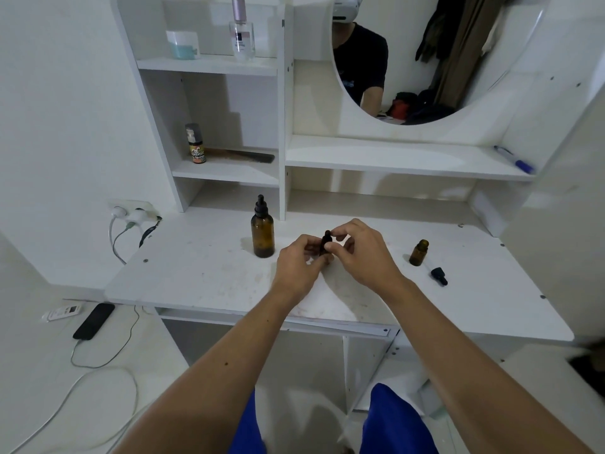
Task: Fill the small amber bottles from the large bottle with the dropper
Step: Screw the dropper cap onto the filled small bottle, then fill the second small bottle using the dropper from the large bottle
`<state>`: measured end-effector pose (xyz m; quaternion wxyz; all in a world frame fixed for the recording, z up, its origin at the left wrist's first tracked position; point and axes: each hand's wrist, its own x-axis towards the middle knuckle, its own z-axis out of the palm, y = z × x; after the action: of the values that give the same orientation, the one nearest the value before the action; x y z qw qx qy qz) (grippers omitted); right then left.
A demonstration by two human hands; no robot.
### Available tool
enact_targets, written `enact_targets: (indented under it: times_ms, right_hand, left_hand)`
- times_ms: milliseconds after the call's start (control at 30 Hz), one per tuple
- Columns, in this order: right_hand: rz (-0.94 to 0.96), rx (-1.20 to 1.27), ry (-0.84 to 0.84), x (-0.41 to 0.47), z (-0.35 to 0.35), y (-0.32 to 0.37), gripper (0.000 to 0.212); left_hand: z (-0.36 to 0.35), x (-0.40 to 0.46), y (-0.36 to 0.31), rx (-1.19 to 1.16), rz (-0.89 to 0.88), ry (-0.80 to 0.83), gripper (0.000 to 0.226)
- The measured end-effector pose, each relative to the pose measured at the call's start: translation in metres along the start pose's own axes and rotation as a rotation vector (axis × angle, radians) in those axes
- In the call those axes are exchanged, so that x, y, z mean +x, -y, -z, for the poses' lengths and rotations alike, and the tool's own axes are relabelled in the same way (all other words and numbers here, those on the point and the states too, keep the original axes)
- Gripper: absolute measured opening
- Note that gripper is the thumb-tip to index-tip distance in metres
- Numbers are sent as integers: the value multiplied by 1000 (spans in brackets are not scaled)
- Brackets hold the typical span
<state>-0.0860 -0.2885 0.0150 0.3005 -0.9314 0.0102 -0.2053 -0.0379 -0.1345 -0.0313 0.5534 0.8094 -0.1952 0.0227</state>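
Observation:
A small amber bottle [325, 245] with a black dropper cap is held between both hands above the middle of the white desk [203, 273]. My left hand [299, 267] grips its body from the left. My right hand [361, 253] pinches the black cap at the top. The large amber bottle [262, 235] stands upright to the left with its black dropper cap on. A second small amber bottle [418, 252] stands uncapped on the right, and its black dropper cap [438, 276] lies on the desk beside it.
Shelves behind hold a spray bottle [195, 144], a comb [248, 155], a jar [182, 44], a perfume bottle [241, 31] and a blue pen [514, 159]. A round mirror [425, 60] hangs above. A phone [94, 321] and cables lie on the floor at left.

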Motion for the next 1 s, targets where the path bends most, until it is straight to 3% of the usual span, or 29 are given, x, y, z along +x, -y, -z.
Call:
enact_targets:
  times_ms: [233, 533, 667, 833, 1000]
  right_hand:
    - [-13, 52, -88, -14, 15, 5, 28]
    - [126, 140, -79, 27, -6, 78, 29]
    - [129, 224, -69, 44, -29, 102, 29]
    - [57, 274, -63, 58, -42, 111, 24]
    - [58, 289, -34, 65, -46, 111, 17]
  left_hand:
    - [3, -11, -5, -36, 48, -6, 59]
    - [59, -32, 9, -61, -8, -309, 37]
    - [86, -23, 21, -20, 52, -419, 47]
    - [94, -6, 27, -73, 145, -248, 72]
    - [92, 4, 30, -54, 136, -210, 55]
